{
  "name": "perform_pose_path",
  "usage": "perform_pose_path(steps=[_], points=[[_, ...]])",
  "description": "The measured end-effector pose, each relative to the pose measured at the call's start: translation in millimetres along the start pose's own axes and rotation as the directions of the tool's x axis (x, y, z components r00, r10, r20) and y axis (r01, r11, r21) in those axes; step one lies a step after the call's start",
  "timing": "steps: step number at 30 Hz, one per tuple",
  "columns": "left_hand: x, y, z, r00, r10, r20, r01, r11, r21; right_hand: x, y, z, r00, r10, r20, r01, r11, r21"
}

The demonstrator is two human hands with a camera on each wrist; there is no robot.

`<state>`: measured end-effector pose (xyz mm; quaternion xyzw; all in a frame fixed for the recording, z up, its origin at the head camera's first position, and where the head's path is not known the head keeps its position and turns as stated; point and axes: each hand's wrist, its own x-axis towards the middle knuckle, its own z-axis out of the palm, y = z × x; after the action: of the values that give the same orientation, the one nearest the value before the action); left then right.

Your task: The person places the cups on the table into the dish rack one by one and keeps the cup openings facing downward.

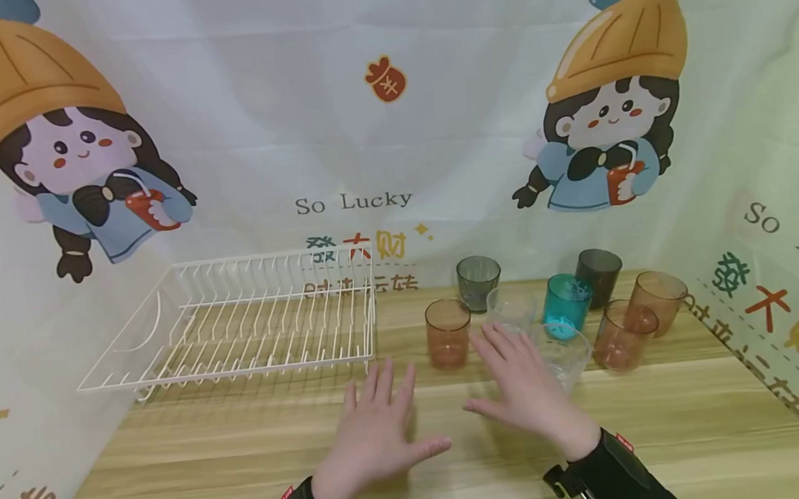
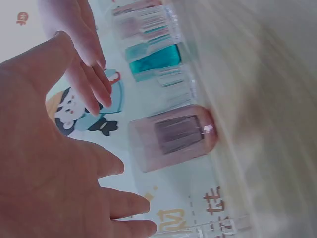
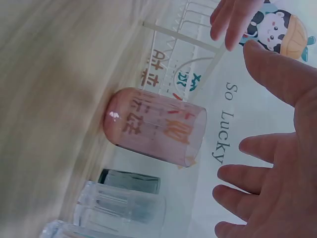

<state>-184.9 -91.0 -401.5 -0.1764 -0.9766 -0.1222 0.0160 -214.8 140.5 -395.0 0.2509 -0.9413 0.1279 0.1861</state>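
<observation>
My left hand [image 1: 377, 433] hovers over the table in front of the white wire dish rack [image 1: 261, 365], its fingers spread and holding nothing. My right hand [image 1: 523, 388], also with fingers spread, is near the glasses and overlaps a clear ribbed glass [image 1: 569, 357] in the head view. Nearest between the two hands stands an upright amber-pink glass [image 1: 449, 335], which both wrist views show apart from the fingertips [image 3: 247, 148]. Behind my right hand is another clear glass [image 1: 511, 307], its lower part hidden by the fingers.
Further glasses stand upright at the right: a teal one [image 1: 567, 303], a dark grey one [image 1: 599, 276], two amber ones [image 1: 621, 338] and a grey-green ribbed one [image 1: 479, 282] at the back. A printed cloth [image 1: 461, 137] hangs behind the wooden table [image 1: 247, 461].
</observation>
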Motion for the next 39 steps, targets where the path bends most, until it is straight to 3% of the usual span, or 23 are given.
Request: perform_pose_path(steps=[5,10,20,30,39], points=[[-1.5,1.8,-9.1,0.999,0.036,-0.019,-0.035,0.999,0.027,12.6,1,-6,0.999,-0.001,-0.049,0.002,1.000,0.007],[0.0,4.0,-18.5,0.991,0.076,-0.108,-0.066,0.993,0.095,21.4,1,-11,0.997,0.014,-0.069,-0.012,1.000,0.028],[5.9,3.2,-32.0,0.983,0.022,-0.184,-0.005,0.995,0.096,35.9,1,-11,0.997,0.012,-0.073,-0.010,1.000,0.024],[16.8,-2.5,-34.1,0.966,0.017,-0.259,0.018,0.991,0.133,48.0,-2,-6,0.997,0.009,-0.075,-0.008,1.000,0.011],[27.3,-8.4,-30.8,0.937,0.040,-0.347,0.005,0.992,0.129,58.4,-4,2,0.995,0.009,-0.103,-0.005,0.999,0.038]])
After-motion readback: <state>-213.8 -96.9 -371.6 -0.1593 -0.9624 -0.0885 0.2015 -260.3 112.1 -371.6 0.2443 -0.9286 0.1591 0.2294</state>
